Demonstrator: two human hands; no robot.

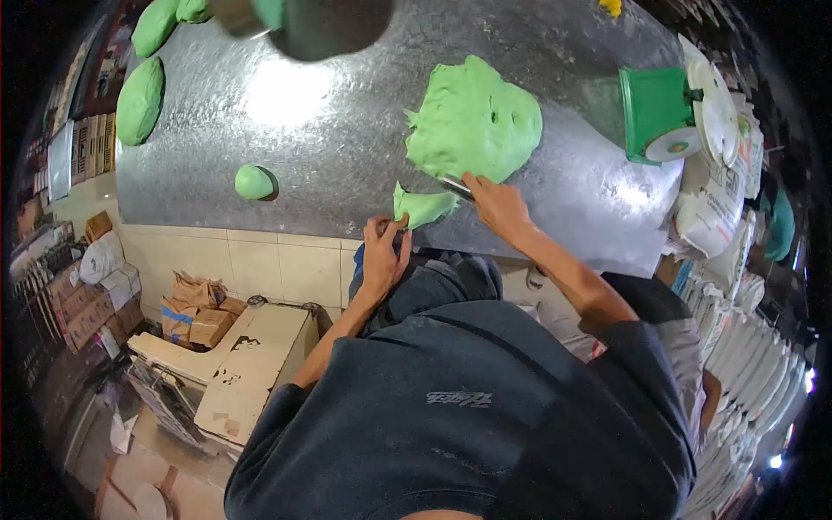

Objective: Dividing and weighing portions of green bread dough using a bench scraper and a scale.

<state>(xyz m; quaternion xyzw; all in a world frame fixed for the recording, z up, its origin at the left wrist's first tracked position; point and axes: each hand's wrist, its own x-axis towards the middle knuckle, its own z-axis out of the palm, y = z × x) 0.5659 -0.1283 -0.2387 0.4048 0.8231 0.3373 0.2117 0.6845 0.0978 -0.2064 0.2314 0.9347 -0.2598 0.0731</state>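
A large lumpy mound of pale green dough (468, 121) lies on the metal worktop (334, 156). My right hand (492, 201) grips a metal blade tool (451, 185), a scraper by its shape, at the mound's lower edge. Just below, a smaller torn piece of the same dough (422, 204) has my left hand (386, 247) at its lower left, fingers curled on it. A rounded small lump (253, 182) sits farther left, and oval dough pieces (139, 100) line the far left.
A green scale (646, 117) stands at the right end, beside stacked white sacks (706, 217). A blurred dark object hangs over the top edge (321, 22). Below left are a worn cream cabinet (247, 373) and cardboard boxes (82, 308). Another person's arm (709, 399) shows at lower right.
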